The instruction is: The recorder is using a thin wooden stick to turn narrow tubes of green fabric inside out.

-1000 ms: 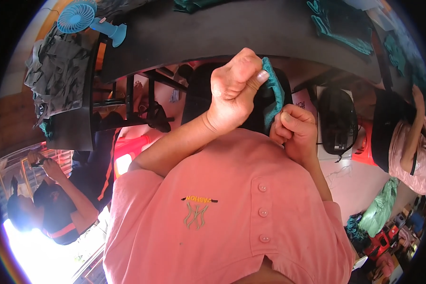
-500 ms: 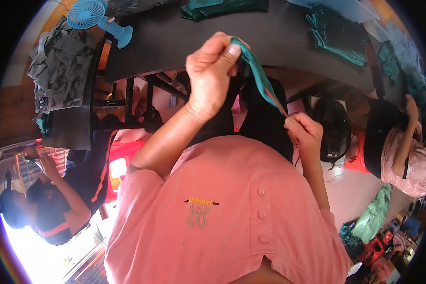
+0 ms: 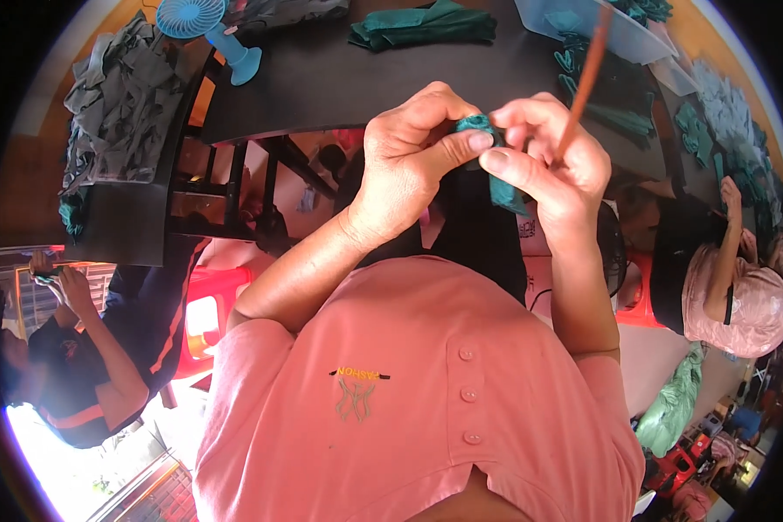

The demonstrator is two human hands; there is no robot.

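Note:
My left hand [image 3: 409,165] pinches the end of a narrow green fabric strip [image 3: 506,193] between thumb and fingers, in front of me and just short of the table's near edge. Part of the strip hangs down below the fingertips. Close against it is my right hand [image 3: 561,161], closed around a thin reddish-brown stick [image 3: 588,78] that points up and slightly right. The right thumb and index fingertips meet the fabric at the left hand's fingers. Where exactly the strip passes between the hands is hidden.
A dark table [image 3: 313,96] spans the far side, bearing folded green fabric [image 3: 422,24], a blue fan [image 3: 235,54] and a clear plastic bin [image 3: 574,30]. Grey cloth pieces [image 3: 122,104] are heaped at left. One person [image 3: 87,348] sits left, another [image 3: 731,296] right.
My hands have come together from a stretched-apart hold. The stick, which lay along the fabric strip, now stands upward from my right hand, and the strip hangs bunched between the fingertips.

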